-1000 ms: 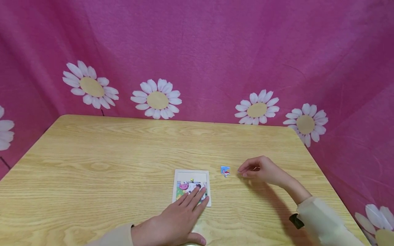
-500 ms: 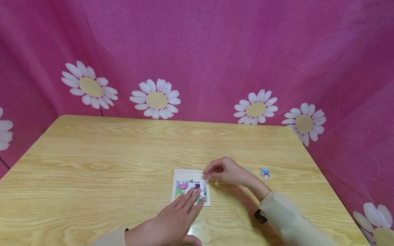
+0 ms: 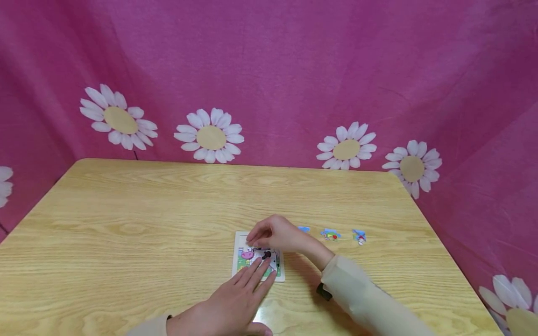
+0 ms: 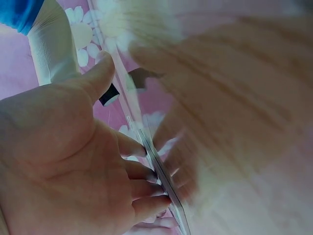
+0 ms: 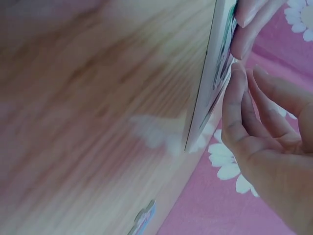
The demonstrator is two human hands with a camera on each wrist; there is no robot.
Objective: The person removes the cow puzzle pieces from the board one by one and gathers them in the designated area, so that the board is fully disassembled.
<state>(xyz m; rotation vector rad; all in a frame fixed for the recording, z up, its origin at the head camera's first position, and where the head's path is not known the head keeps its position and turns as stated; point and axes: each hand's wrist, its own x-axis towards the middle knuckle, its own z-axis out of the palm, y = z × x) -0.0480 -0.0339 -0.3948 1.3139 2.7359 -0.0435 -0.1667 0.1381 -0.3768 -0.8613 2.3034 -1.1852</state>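
Observation:
A small cow jigsaw puzzle in a pale tray (image 3: 236,256) lies on the wooden table. Its lower part shows the cow's pink face; a strip along the top is bare board. My left hand (image 3: 229,298) rests flat, fingers straight, on the tray's lower edge and the puzzle. My right hand (image 3: 279,234) reaches over the upper part, thumb and fingertips pinched together at the upper left. The puzzle piece between them is almost wholly hidden. In the right wrist view, the right hand's fingertips (image 5: 238,73) meet close to the tray's face (image 5: 208,88), near the left hand's fingers.
To the right of the tray lie three loose puzzle pieces in a row: a partly hidden blue one (image 3: 303,228), a middle one (image 3: 330,234) and a far right one (image 3: 359,236). A pink flowered cloth (image 3: 269,93) hangs behind the table (image 3: 147,224).
My right hand has moved left from beside the loose pieces to above the tray's upper left, uncovering pieces on the right. The left hand has stayed on the puzzle.

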